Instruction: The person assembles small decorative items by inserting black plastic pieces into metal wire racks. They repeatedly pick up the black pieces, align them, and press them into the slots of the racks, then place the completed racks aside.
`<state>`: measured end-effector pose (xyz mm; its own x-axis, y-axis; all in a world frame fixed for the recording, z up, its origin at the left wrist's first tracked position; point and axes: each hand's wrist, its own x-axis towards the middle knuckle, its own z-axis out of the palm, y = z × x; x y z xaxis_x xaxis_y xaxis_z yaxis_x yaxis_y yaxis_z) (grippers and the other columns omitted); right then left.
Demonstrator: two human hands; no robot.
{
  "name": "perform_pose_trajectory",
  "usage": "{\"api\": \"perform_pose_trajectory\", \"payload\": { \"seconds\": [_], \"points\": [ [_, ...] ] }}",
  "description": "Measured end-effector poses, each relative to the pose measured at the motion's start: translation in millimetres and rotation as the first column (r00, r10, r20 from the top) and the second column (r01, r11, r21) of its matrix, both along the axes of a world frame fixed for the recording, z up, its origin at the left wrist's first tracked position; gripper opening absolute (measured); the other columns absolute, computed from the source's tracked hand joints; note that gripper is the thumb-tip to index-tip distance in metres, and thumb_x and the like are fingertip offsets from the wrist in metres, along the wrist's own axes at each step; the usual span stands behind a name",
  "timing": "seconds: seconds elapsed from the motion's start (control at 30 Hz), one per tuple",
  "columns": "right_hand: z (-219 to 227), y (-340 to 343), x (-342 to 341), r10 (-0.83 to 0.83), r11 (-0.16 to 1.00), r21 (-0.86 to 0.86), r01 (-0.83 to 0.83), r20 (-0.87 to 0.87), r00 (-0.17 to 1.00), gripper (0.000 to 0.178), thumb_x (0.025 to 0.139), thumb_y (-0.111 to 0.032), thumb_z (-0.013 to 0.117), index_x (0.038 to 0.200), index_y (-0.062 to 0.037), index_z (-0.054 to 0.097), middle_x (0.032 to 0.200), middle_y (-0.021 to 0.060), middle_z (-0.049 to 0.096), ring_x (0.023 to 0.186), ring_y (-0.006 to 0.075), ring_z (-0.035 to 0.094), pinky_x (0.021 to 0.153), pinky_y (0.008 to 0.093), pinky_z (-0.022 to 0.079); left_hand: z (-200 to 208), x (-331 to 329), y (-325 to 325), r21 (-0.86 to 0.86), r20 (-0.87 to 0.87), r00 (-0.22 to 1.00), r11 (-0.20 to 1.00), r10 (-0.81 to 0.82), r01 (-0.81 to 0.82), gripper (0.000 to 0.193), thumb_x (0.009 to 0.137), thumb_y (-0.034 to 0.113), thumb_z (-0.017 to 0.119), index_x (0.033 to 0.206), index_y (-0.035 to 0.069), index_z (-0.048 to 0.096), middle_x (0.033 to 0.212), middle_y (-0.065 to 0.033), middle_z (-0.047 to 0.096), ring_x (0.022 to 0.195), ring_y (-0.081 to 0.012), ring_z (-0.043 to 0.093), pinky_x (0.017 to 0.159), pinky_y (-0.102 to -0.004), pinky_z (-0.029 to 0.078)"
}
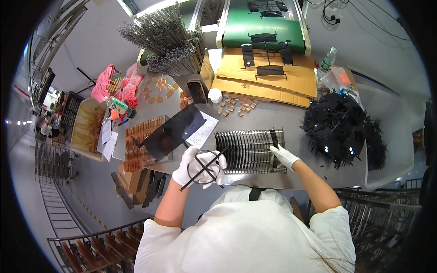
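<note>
In white gloves, both my hands are at the near edge of the metal table. My left hand (185, 167) grips a black wire ring with crossed bars (205, 168), held up left of the slotted metal rack (248, 171). At the rack's right end my right hand (283, 156) has its fingers closed at a thin black plate (274, 137) standing on edge there. Just beyond my left hand, a large dark flat panel (166, 135) lies tilted over a copper-coloured slotted rack (134, 157) and a printed sheet (204, 129).
On the right is a big heap of black parts (337, 127), with a plastic bottle (327, 59) behind it. Small copper-coloured blocks (246, 104) lie before cardboard sheets (227, 85) bearing a black four-armed assembly (268, 57). Beyond runs a green conveyor belt (236, 27); wire bundles (166, 38) stand left.
</note>
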<state>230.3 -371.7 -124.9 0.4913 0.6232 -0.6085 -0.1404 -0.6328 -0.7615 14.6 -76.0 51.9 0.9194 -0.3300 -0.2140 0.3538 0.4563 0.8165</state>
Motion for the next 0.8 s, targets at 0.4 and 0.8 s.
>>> {"api": "perform_pose_trajectory", "payload": {
  "seconds": [0.4, 0.8],
  "points": [
    [-24.0, -12.6, -11.9, -0.12, 0.992, 0.007, 0.123, 0.276, 0.954, 0.077, 0.105, -0.067, 0.034, 0.163, -0.0171, 0.03, 0.138, 0.0335, 0.059, 0.134, 0.0494, 0.052, 0.111, 0.0487, 0.042, -10.3, 24.0, -20.3, 0.011, -0.037, 0.994, 0.995, -0.099, 0.1, 0.109, 0.086, 0.093, 0.022, 0.118, -0.005, 0.058, 0.086, -0.0267, 0.071, 0.045, -0.0178, 0.056, 0.037, -0.0237, 0.04],
    [-3.8, 6.1, -18.3, -0.13, 0.988, -0.037, 0.15, 0.331, 0.935, 0.07, 0.108, -0.054, 0.028, 0.163, -0.0105, 0.027, 0.101, 0.0339, 0.071, 0.103, 0.0532, 0.065, 0.094, 0.0571, 0.048, -32.8, 34.9, -27.2, -0.144, -0.186, 0.971, 0.982, -0.147, 0.121, 0.105, 0.089, 0.091, 0.024, 0.119, -0.004, 0.059, 0.089, -0.0323, 0.071, 0.045, -0.021, 0.061, 0.036, -0.0234, 0.045]
  ]
}}
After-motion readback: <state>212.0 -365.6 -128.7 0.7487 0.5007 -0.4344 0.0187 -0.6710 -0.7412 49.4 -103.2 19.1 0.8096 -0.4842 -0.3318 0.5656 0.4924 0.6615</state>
